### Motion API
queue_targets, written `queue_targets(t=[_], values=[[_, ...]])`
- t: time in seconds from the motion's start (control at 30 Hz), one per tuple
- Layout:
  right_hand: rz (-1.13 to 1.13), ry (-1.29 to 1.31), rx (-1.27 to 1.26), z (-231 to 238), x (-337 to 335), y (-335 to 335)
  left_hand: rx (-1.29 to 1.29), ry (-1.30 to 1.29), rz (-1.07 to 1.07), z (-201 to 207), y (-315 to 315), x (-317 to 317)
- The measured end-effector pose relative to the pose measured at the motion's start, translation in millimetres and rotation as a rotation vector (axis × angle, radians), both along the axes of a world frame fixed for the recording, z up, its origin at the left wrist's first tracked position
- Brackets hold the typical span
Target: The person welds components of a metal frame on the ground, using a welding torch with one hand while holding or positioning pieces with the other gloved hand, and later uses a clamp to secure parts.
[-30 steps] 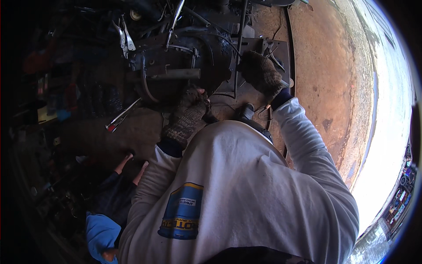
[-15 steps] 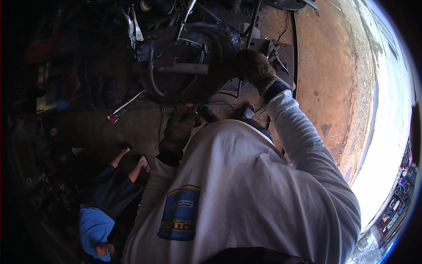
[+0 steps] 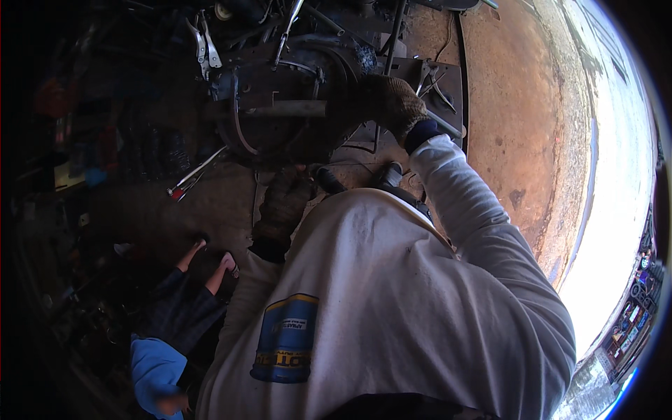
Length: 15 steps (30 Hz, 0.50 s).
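My right hand [image 3: 397, 103], in a brown knitted glove, is closed at the right side of a round dark metal frame [image 3: 239, 126]; its fingertips vanish in shadow, and what they grip cannot be made out. My left hand [image 3: 283, 203], in a darker glove, is curled just below the near edge of the frame. Whatever it holds is too dark to name. Across the frame lies a short grey metal tube [image 3: 297, 108]. Locking pliers [image 3: 204, 45] with bright handles are at its far left, and another shiny clamp [image 3: 288, 31] is at its far edge.
A metal plate [image 3: 448, 77] with tools on it stands right of the frame. A long-handled tool [image 3: 197, 171] juts out at the left. Another person in a blue top [image 3: 157, 367] is at the lower left. Brown floor [image 3: 518, 126] stretches along the right.
My right hand has moved slightly left, toward the middle of the frame. The whole view has shifted a little, while my left hand stays in nearly the same place.
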State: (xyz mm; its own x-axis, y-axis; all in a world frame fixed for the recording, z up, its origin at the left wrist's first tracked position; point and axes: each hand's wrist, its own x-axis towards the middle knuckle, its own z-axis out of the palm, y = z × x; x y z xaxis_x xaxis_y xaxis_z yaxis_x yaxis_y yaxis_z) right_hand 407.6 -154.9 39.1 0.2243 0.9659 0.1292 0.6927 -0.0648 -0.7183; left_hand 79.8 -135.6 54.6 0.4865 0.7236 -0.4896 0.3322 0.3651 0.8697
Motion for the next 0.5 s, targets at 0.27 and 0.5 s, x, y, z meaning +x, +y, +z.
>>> queue_targets(t=[0.27,0.5], values=[[-0.086,0.021,-0.12,33.3,-15.1,-29.8,0.01,-0.059,0.019,-15.0,3.1,-21.2],[-0.077,-0.063,-0.163,18.6,-30.1,-25.9,0.098,0.019,-0.048,-19.1,7.5,-22.8]])
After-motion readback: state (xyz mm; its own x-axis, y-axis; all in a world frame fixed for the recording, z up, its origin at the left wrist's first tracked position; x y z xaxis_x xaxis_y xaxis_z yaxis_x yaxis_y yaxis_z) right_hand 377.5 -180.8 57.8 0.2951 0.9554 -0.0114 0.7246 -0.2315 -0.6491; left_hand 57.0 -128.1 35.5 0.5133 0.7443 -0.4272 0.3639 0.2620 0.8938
